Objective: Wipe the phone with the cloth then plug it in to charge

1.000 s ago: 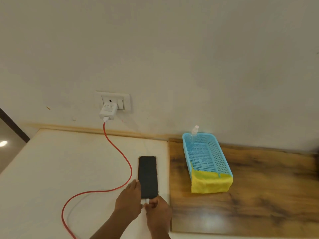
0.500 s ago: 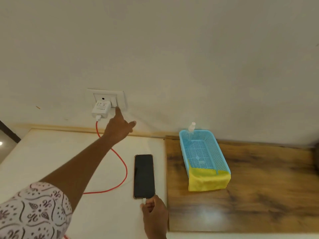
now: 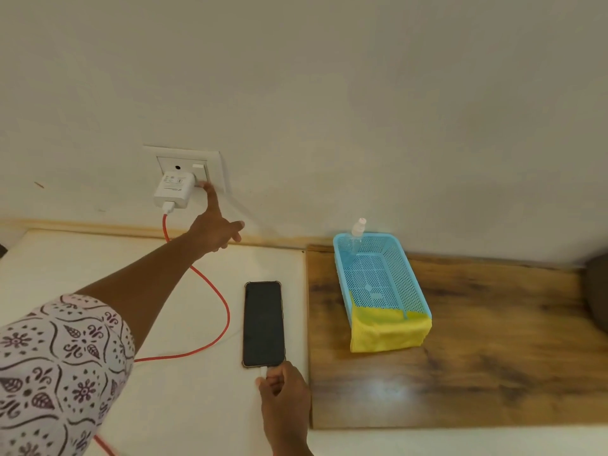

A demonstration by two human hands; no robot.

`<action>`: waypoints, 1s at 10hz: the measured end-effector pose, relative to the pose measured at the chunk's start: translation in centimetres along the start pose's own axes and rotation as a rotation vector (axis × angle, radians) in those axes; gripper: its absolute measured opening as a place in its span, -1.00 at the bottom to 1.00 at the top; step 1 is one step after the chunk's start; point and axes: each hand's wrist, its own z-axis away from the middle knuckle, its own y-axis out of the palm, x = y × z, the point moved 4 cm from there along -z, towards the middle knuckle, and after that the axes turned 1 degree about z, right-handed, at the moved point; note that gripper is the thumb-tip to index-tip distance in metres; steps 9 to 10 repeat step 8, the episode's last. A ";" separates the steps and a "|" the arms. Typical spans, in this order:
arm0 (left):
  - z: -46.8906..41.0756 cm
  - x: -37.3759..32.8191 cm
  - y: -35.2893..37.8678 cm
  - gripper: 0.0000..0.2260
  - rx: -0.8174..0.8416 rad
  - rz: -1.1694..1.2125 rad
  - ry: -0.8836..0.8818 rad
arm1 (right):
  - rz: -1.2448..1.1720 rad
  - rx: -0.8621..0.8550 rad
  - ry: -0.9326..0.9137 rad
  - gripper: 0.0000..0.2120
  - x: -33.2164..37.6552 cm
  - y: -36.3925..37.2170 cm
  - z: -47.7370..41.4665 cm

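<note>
Since half a second ago the left hand [image 3: 215, 233] has pushed further in: index fingertip now touching the wall socket plate [image 3: 189, 167] at the switch just right of the white charger adapter [image 3: 173, 190], where before it was a little short of it; a second ago that hand was down at the phone's lower end. Left index is extended, thumb sticks out toward 3 o'clock, other fingers curled under. Patterned sleeve [image 3: 62, 373] fills the 8 o'clock corner. Right hand [image 3: 284, 394] hasn't moved off the phone's near end: thumb and index pinching the white cable plug [image 3: 263, 371], which sits at the phone's bottom edge; can't tell if it's fully seated. Phone [image 3: 263, 324] lies flat, screen up and dark, on the white tabletop [image 3: 98, 268], just left of the wooden board [image 3: 477, 357], long axis 12-to-6. Red cable [image 3: 220, 301] drops from the adapter, loops past the phone's 9 o'clock side, and runs under the left forearm. Blue mesh basket [image 3: 408, 284] sits on the board at the phone's 3 o'clock, yellow cloth [image 3: 388, 334] draped over its near end, small clear spray bottle [image 3: 357, 236] leaning in its far corner.
</note>
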 end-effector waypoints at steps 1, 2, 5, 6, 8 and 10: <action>-0.1 0.2 0.1 -0.08 -0.006 -0.007 -0.025 | 0.009 0.006 0.010 -0.80 0.0 0.0 0.0; 0.2 0.3 -0.8 -0.03 0.112 -0.110 -0.112 | 0.029 0.009 0.029 -0.78 0.2 -0.3 0.0; 9.7 -0.1 3.4 -0.09 -0.011 -0.546 0.287 | 0.079 0.071 0.042 -0.65 2.2 -1.3 0.4; 15.6 6.5 8.9 -0.11 0.098 -0.545 0.182 | 0.123 0.100 0.053 -0.69 2.6 -1.7 0.4; 18.8 13.8 12.2 -0.19 0.224 -0.580 -0.022 | 0.169 0.086 0.015 -0.82 2.9 -2.0 0.9; 18.8 13.8 12.2 -0.19 0.224 -0.580 -0.022 | 0.169 0.086 0.015 -0.82 2.9 -2.0 0.9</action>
